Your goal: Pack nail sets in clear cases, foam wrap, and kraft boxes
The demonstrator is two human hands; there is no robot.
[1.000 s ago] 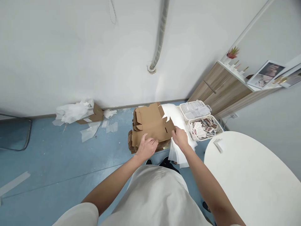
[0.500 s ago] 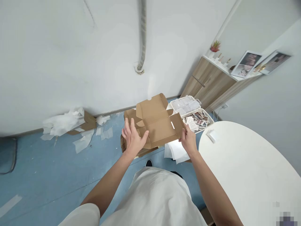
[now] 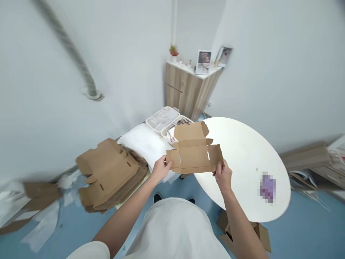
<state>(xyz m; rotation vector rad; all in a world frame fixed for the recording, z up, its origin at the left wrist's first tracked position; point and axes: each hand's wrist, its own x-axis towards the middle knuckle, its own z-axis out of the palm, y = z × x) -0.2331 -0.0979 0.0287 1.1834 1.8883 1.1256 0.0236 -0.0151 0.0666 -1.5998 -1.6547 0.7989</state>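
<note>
Between my two hands hangs an unfolded flat cardboard box [image 3: 194, 157], brown, with its flaps spread and slots showing. My left hand [image 3: 161, 168] is closed on its left flap, thumb on top. My right hand [image 3: 223, 176] pinches the lower right corner. The far part of the cardboard overlaps the near left edge of the white round table [image 3: 242, 154] and a basket in the view. To the left lies a stack of flat cardboard boxes [image 3: 107, 176] of the same kind.
Two white baskets stand beyond, one with clear plastic packs [image 3: 163, 118], one with printed cards [image 3: 171, 135]. White sheets [image 3: 145, 142] lie beside the stack. An open carton [image 3: 262, 235] sits under the table. Scrap paper [image 3: 44, 225] litters the floor at left. A wooden cabinet [image 3: 184, 88] fills the corner.
My view has swung to the right. The flat box has come away from the stack towards the table. My left hand, spread before, now grips its left flap.
</note>
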